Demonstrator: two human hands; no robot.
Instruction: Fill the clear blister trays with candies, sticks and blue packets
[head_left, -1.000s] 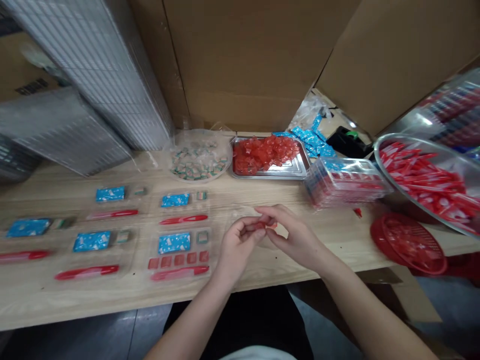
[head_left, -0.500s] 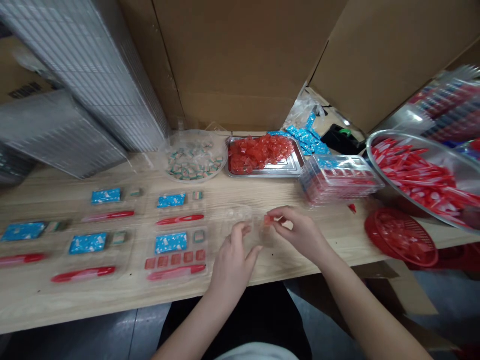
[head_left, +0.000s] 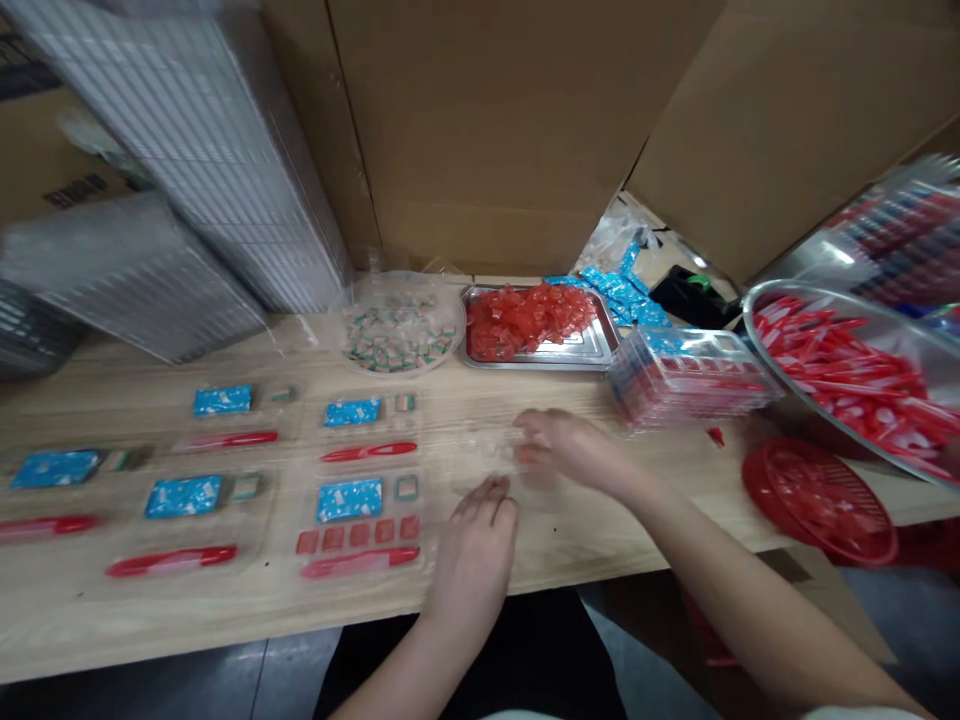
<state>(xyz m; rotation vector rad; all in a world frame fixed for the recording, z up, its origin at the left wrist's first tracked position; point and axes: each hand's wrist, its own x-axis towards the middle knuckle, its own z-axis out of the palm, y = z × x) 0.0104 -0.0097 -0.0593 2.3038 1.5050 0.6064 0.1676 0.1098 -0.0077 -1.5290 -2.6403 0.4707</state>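
One of five spread-out clear trays (head_left: 388, 511), just beside the left hand (head_left: 472, 560), carries red squares (head_left: 359, 535) and four show none; left fingers lie together, the right hand (head_left: 570, 447) is blurred, neither grip determinable.

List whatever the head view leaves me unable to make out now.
All in the head view:
Right hand: motion blur hides whether it holds anything.
Left hand: the hand itself and blur hide what it touches underneath.
Blue packets: printing too small and blurred to read.
Metal bowl: far side cut off by the right edge.
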